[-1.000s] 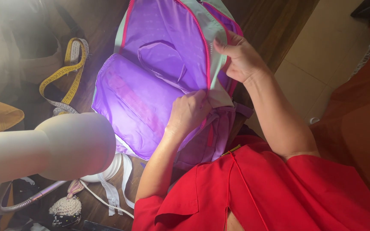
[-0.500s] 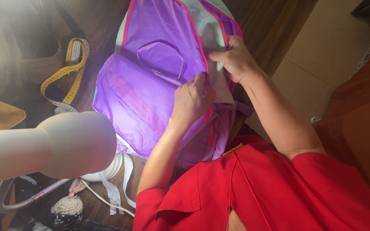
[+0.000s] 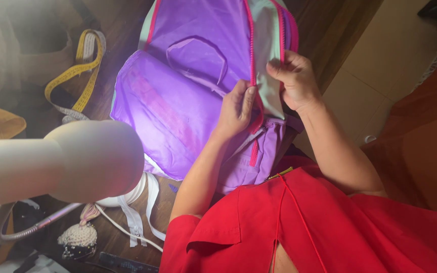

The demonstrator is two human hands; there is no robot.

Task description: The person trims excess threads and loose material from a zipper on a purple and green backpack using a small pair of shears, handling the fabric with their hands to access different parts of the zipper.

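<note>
On the far left a yellow measuring tape point(image 3: 84, 65) lies on the wooden desk point(image 3: 117, 20), beside the purple backpack point(image 3: 178, 101) spread out in front of you. Your left hand point(image 3: 236, 108) pinches the pink zipper point(image 3: 252, 60) track, fingers closed on it; keep that fabric taut. Your right hand point(image 3: 294, 81) grips the pale green panel point(image 3: 269, 45) edge, fingers closed too. Pull both sides evenly so the teeth line up straight.

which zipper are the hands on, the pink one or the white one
The pink zipper on the purple bag: left hand and right hand pinch beside it. The white zipper lies loose, untouched.
</note>
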